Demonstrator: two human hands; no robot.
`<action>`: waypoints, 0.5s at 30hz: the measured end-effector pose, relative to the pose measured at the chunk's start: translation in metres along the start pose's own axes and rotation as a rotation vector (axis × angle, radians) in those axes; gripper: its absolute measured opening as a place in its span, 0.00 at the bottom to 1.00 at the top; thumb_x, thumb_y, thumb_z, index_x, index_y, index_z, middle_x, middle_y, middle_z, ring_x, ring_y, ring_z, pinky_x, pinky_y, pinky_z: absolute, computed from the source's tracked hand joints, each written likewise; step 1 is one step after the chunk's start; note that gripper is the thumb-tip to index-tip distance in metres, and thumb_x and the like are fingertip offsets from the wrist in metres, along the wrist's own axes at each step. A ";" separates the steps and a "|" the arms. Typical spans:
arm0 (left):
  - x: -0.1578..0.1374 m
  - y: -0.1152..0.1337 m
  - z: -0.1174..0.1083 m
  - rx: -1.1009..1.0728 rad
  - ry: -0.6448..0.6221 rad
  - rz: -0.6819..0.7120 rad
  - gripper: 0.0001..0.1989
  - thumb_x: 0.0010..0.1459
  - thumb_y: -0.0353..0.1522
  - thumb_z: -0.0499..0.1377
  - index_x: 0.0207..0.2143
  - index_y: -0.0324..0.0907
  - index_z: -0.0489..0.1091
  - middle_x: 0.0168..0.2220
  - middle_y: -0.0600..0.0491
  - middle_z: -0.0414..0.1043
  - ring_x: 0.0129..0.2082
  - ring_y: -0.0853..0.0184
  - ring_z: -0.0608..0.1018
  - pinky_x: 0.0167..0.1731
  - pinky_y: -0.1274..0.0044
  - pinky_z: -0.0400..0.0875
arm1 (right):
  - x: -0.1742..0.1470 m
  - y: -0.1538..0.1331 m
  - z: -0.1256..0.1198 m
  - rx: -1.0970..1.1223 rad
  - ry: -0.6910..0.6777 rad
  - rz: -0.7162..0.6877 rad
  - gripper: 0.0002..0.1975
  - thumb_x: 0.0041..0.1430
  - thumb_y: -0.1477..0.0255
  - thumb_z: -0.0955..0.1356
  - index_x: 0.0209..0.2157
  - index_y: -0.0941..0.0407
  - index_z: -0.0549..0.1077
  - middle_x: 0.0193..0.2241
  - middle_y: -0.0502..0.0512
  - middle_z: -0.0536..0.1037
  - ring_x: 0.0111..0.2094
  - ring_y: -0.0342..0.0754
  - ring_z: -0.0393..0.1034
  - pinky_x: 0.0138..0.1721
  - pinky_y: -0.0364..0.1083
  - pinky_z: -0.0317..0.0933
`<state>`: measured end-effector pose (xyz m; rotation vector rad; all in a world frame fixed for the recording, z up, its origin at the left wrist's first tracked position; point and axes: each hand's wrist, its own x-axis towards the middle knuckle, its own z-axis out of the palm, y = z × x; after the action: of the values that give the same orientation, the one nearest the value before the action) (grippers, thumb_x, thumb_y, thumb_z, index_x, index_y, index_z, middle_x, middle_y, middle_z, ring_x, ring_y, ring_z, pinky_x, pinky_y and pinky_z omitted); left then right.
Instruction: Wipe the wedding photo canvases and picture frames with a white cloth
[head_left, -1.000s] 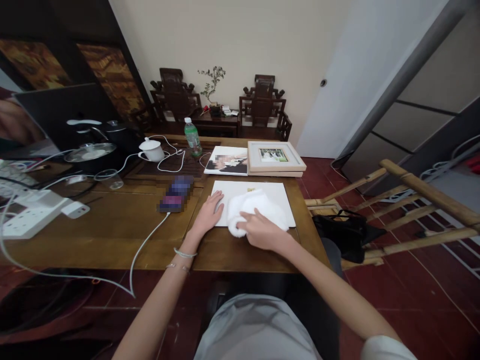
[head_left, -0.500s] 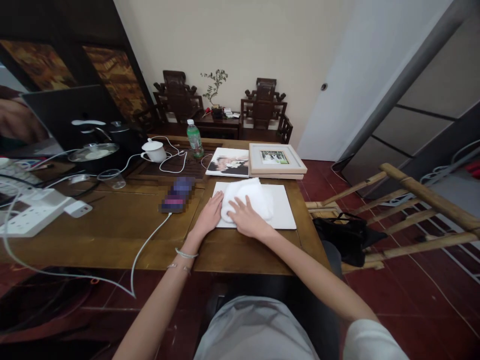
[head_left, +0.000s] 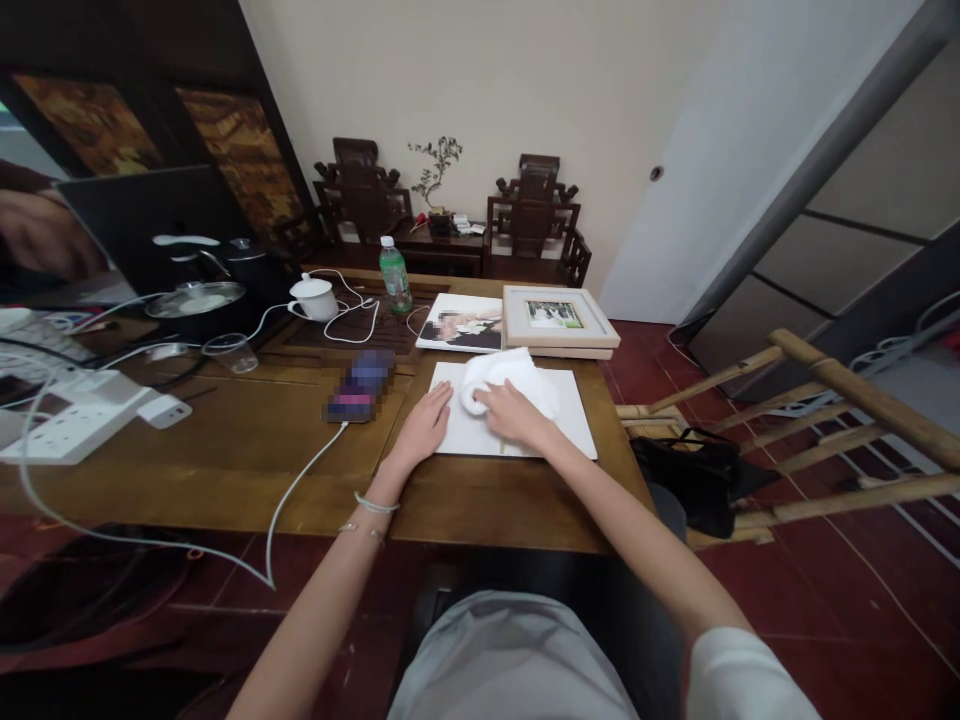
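Note:
A white rectangular panel (head_left: 574,405) lies flat near the front right of the wooden table. My left hand (head_left: 427,420) rests along its left edge, fingers stretched out and lying flat, holding nothing. On the panel sits a bunched white cloth (head_left: 536,380), its left side curled up in a fold. My right hand (head_left: 516,412) grips the cloth with bent fingers, one fingertip pressed into the fold. Part of the panel is hidden under the cloth and hand.
Behind the panel lie a photo print (head_left: 461,325) and stacked picture frames (head_left: 592,318). A green bottle (head_left: 394,275), lidded white cup (head_left: 313,300) and charging phone (head_left: 361,385) stand leftward, with a power strip (head_left: 82,420) and cables. A person's hand shows behind the laptop (head_left: 150,215).
My right hand has slid the cloth a little right and away from my left hand. Its fingers, spread over the cloth before, are now bent into it. My left hand stays at the panel's edge.

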<state>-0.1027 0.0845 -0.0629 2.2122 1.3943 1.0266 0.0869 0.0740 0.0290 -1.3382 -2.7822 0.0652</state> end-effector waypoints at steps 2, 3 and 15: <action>0.000 0.007 -0.004 -0.044 0.032 -0.025 0.24 0.63 0.38 0.43 0.56 0.37 0.63 0.59 0.45 0.62 0.61 0.61 0.62 0.61 0.64 0.53 | 0.018 -0.002 0.010 -0.027 0.026 0.066 0.22 0.55 0.84 0.57 0.51 0.61 0.65 0.49 0.68 0.69 0.54 0.58 0.60 0.55 0.62 0.47; -0.001 0.011 -0.007 -0.076 0.061 -0.040 0.24 0.64 0.39 0.42 0.56 0.37 0.63 0.59 0.45 0.62 0.61 0.62 0.62 0.61 0.66 0.53 | 0.024 -0.007 0.016 -0.042 0.038 0.087 0.22 0.55 0.83 0.57 0.52 0.61 0.64 0.51 0.69 0.67 0.57 0.59 0.56 0.56 0.64 0.44; -0.004 0.022 -0.016 -0.144 0.103 -0.065 0.26 0.66 0.40 0.38 0.60 0.37 0.58 0.62 0.45 0.57 0.63 0.61 0.58 0.62 0.63 0.49 | -0.042 -0.031 -0.012 0.040 -0.117 -0.297 0.18 0.51 0.84 0.59 0.40 0.58 0.72 0.38 0.61 0.76 0.40 0.51 0.70 0.43 0.48 0.58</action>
<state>-0.1016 0.0688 -0.0399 2.0239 1.3790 1.1939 0.0897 0.0218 0.0412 -0.9287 -3.0255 0.1906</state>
